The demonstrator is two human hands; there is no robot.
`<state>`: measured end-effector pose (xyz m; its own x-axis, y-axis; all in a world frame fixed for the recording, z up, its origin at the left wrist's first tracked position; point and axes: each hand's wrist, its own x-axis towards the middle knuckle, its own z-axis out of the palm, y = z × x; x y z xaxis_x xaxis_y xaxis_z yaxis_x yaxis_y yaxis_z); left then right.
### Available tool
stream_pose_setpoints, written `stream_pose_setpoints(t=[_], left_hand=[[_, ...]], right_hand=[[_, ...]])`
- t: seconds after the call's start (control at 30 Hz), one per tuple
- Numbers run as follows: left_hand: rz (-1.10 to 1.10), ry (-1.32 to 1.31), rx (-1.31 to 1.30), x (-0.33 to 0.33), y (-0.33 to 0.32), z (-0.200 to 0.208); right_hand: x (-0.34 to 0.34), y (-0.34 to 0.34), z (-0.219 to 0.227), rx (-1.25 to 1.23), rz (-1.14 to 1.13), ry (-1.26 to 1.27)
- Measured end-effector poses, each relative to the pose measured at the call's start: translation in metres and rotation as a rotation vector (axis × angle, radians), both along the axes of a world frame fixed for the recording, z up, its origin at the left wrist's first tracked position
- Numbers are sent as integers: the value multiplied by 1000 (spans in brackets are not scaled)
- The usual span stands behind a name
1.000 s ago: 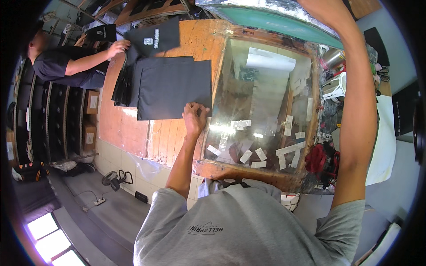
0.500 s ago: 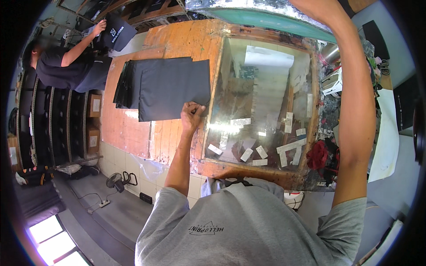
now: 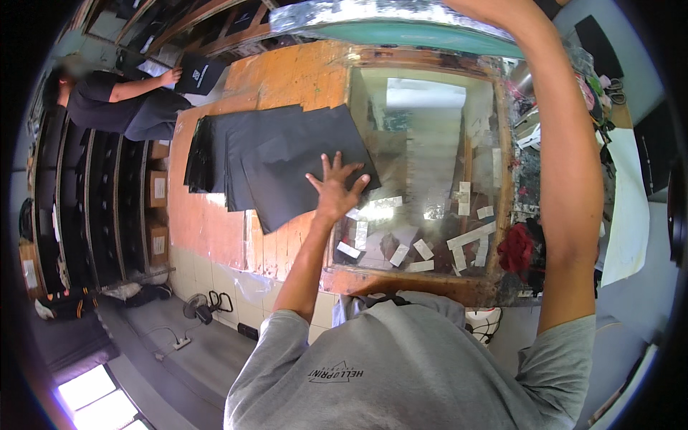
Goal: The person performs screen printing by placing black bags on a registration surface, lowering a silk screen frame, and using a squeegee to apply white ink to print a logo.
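My left hand (image 3: pixel 338 188) lies with fingers spread on the right part of a black, cloth-like sheet (image 3: pixel 294 168). This sheet lies askew, its right corner reaching over the glass panel. Beneath it and to its left is a stack of similar black sheets (image 3: pixel 206 154), fanned out on the wooden table (image 3: pixel 208 222). My right forearm (image 3: pixel 570 158) stretches up to the far edge, beside a raised frame with a green panel (image 3: pixel 423 36). The right hand itself is beyond the picture's top, so its fingers are hidden.
A wood-rimmed glass panel (image 3: pixel 430 172) with white tape pieces (image 3: pixel 469 236) is set into the table. At far left a person (image 3: pixel 107 97) holds a black printed piece (image 3: pixel 199 74) near shelves (image 3: pixel 86 201). A red cloth (image 3: pixel 514 249) lies at right; a small fan (image 3: pixel 197 307) stands on the floor.
My left hand has gone from a pinch at the sheet's corner to lying spread on a sheet now turned askew and shifted right. The person at left has lowered the printed piece.
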<state>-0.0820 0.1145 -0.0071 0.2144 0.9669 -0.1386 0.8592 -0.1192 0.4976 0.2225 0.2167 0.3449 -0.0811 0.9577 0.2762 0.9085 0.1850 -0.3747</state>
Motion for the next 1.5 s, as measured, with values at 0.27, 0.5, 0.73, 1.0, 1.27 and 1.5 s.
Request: stream_pose_setpoints(t=[0.27, 0.5, 0.73, 1.0, 1.27, 1.5], left_hand=[[-467, 110, 326, 145, -11, -50], [-780, 4, 204, 212, -24, -36], [-604, -164, 142, 218, -28, -36], [-418, 94, 215, 173, -49, -40], [-415, 73, 252, 170, -60, -40], [-432, 73, 278, 166, -59, -41]], right_hand=[[17, 8, 0, -25, 136, -129], [21, -11, 12, -139, 52, 26], [23, -21, 11, -120, 41, 38], [19, -22, 8, -108, 38, 41], [15, -21, 4, -88, 4, 15], [16, -22, 19, -286, -22, 102]])
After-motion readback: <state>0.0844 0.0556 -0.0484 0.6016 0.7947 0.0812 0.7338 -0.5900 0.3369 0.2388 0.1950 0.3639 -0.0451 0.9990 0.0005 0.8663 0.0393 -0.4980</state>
